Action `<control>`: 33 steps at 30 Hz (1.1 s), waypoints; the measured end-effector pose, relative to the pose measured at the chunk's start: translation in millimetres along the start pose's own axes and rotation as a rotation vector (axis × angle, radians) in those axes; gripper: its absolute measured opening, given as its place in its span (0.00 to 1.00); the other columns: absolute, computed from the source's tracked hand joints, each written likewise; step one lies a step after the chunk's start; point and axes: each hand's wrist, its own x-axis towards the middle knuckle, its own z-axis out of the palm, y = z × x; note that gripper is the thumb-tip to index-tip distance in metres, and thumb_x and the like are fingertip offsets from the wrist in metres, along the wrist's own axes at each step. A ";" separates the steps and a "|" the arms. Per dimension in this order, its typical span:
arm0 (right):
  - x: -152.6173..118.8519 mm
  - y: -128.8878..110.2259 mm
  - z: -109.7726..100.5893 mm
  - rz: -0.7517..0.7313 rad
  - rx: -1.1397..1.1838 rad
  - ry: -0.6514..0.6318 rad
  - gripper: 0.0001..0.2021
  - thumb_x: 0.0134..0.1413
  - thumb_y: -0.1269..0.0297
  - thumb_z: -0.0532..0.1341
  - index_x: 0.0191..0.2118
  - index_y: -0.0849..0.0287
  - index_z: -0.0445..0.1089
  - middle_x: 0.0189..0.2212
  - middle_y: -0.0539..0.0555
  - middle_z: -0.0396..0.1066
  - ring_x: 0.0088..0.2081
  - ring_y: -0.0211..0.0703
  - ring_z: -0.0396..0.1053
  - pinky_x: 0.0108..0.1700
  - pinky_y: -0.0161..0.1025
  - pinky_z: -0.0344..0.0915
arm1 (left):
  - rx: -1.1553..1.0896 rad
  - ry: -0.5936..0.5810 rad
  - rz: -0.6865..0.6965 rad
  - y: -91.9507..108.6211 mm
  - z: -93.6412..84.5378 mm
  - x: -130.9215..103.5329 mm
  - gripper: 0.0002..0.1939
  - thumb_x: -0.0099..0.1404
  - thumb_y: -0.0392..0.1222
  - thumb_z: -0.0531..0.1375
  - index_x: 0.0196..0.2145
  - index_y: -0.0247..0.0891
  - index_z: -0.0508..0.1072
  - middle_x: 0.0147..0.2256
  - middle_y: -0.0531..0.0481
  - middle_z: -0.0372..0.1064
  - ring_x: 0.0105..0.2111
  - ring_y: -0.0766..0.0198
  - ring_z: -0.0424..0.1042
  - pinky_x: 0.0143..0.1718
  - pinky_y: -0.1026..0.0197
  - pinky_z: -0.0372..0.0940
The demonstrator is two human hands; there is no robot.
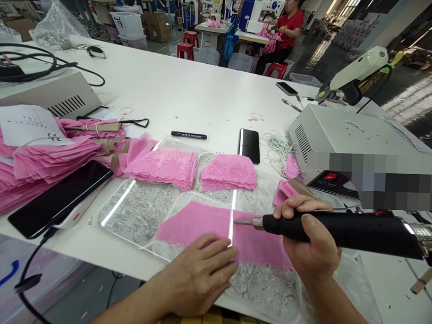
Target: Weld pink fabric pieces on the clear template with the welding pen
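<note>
My right hand (315, 241) is wrapped round a thick black hand tool with a thin metal tip (341, 228). The tip points left, over the edge of a pink fabric piece (259, 246). My left hand (205, 275) lies flat, fingers stretched, at the lower edge of another pink fabric piece (200, 220). A narrow bright strip shows between the two pieces. Both rest on a clear, patterned plastic mat (129, 220). Behind them sit two stacks of pink lace pieces, a left stack (166, 167) and a right stack (230, 172).
Bundled pink fabric (53, 161) and a large black phone (62, 197) lie at left. Beyond the mat are a marker (188, 135), a smaller phone (249, 145) and tangled thread (276, 150). A grey metal box (366, 134) stands at right. A person in red (289, 27) sits farther back.
</note>
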 end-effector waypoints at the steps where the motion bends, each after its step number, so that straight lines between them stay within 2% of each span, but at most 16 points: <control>1: -0.1 -0.1 -0.2 -0.001 -0.003 0.002 0.03 0.46 0.64 0.63 0.29 0.55 0.69 0.29 0.49 0.65 0.26 0.35 0.64 0.29 0.41 0.68 | -0.002 0.002 0.003 -0.2 -0.3 0.3 0.12 0.68 0.36 0.55 0.47 0.32 0.72 0.48 0.41 0.74 0.51 0.56 0.70 0.55 0.51 0.63; 8: -3.9 -8.5 -3.2 0.059 0.067 0.034 0.04 0.44 0.64 0.61 0.29 0.56 0.70 0.29 0.50 0.65 0.24 0.34 0.62 0.25 0.38 0.66 | -0.022 -0.019 0.020 0.1 -1.5 -0.3 0.12 0.68 0.36 0.55 0.47 0.33 0.72 0.48 0.41 0.74 0.50 0.56 0.71 0.54 0.52 0.64; 12: -8.5 -11.0 -6.4 0.067 0.055 0.013 0.05 0.44 0.63 0.61 0.29 0.56 0.70 0.29 0.51 0.65 0.23 0.34 0.61 0.24 0.38 0.65 | -0.021 -0.044 0.018 0.6 -2.4 -0.3 0.12 0.68 0.36 0.55 0.48 0.34 0.72 0.48 0.40 0.74 0.51 0.57 0.70 0.55 0.53 0.64; 16: -10.4 -10.1 -7.3 0.055 0.054 -0.013 0.05 0.45 0.62 0.61 0.30 0.57 0.70 0.29 0.51 0.65 0.23 0.34 0.61 0.24 0.38 0.66 | -0.026 -0.019 0.026 0.5 -2.2 0.2 0.12 0.68 0.36 0.56 0.48 0.33 0.72 0.48 0.42 0.74 0.51 0.58 0.70 0.56 0.53 0.63; 25: -11.0 -11.8 -0.9 0.040 0.054 -0.066 0.04 0.47 0.63 0.63 0.29 0.56 0.70 0.27 0.50 0.65 0.23 0.33 0.62 0.24 0.37 0.66 | -0.024 -0.011 0.023 1.8 -3.5 1.0 0.11 0.68 0.35 0.55 0.47 0.33 0.72 0.46 0.42 0.75 0.49 0.57 0.71 0.55 0.53 0.63; 28: -4.9 -16.9 -6.9 0.037 0.075 -0.006 0.04 0.46 0.64 0.62 0.30 0.57 0.71 0.28 0.50 0.65 0.23 0.33 0.62 0.24 0.36 0.65 | -0.014 0.022 0.018 2.9 -6.1 3.8 0.12 0.69 0.35 0.55 0.48 0.32 0.72 0.46 0.41 0.75 0.50 0.56 0.71 0.54 0.53 0.64; 33: 10.2 -28.0 -30.3 -0.059 0.023 0.218 0.03 0.41 0.66 0.61 0.26 0.58 0.69 0.29 0.50 0.65 0.24 0.33 0.62 0.26 0.37 0.65 | 0.133 0.087 -0.066 -1.9 -3.4 13.3 0.13 0.70 0.32 0.53 0.50 0.32 0.72 0.50 0.41 0.73 0.54 0.53 0.69 0.56 0.49 0.64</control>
